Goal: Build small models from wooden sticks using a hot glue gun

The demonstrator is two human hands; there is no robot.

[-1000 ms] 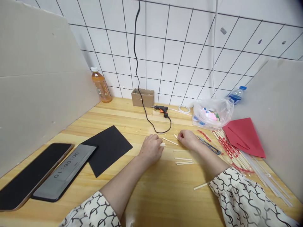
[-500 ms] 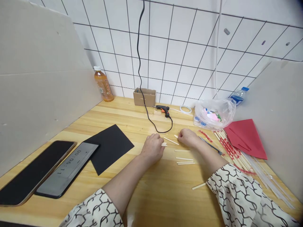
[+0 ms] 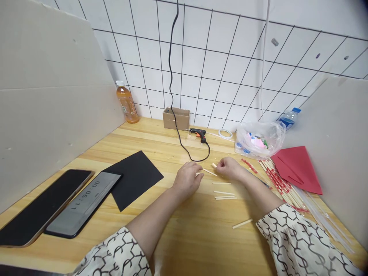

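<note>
Pine workbench [image 3: 161, 142], hot glue gun [image 3: 197, 134] as reference. Black card [image 3: 135, 179] left of gun, phone [image 3: 83, 204] further left, timer upside down, reads 00:06:11. Below gun: left hand [image 3: 186, 179] curled, pinch unclear; right hand [image 3: 230, 169] curled, fingertips beside wooden stub [image 3: 214, 165]; wooden stick [image 3: 209, 172] between hands.

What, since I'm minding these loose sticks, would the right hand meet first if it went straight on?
Probably the short pale stick lying just ahead of the right hand; depth is unclear from this view.
</note>
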